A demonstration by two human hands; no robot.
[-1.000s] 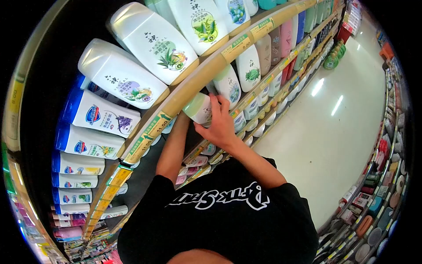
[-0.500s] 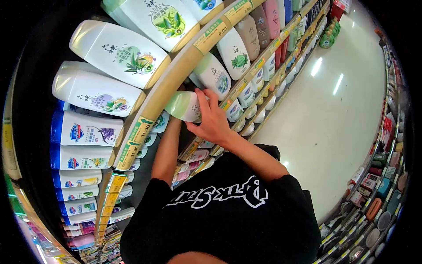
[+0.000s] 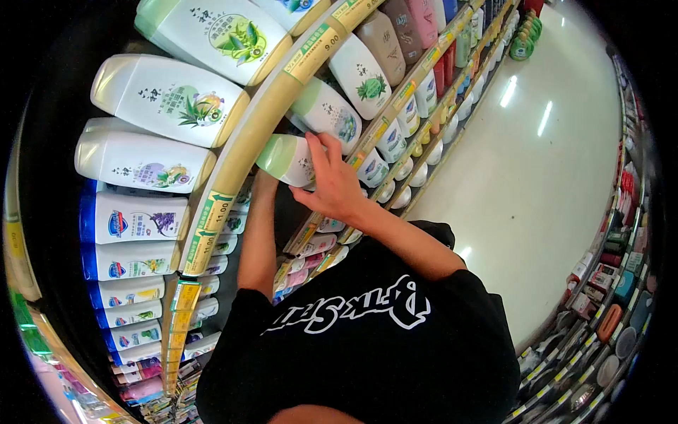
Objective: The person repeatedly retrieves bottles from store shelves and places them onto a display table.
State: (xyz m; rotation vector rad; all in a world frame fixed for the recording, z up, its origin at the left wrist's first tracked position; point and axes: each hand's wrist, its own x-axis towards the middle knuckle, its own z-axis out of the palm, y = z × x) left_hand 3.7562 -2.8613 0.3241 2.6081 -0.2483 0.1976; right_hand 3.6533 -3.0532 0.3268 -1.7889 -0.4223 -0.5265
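Note:
A white bottle with a pale green cap end (image 3: 288, 160) lies tilted at the lower shelf, just beyond the price rail. My right hand (image 3: 330, 173) grips its right end, with the fingers over the top and the thumb underneath. My left hand (image 3: 265, 182) reaches in behind the same bottle; only its wrist edge shows, and its fingers are hidden by the bottle and rail. Another green-and-white bottle (image 3: 328, 114) stands right behind my right hand's fingers, beside a white bottle with a green plant picture (image 3: 360, 76).
Large white bottles (image 3: 169, 100) line the upper shelf at the left, above blue-capped bottles (image 3: 138, 215). A curved price rail (image 3: 244, 145) runs close to my left forearm. Lower shelves hold more bottles and tubs. Pale floor (image 3: 508, 169) and another stocked shelf (image 3: 611, 321) lie to the right.
The view has shifted slightly, so the shelves and both forearms appear a little further left. My right hand keeps its grip, and the held bottle sits slightly higher and further left in view.

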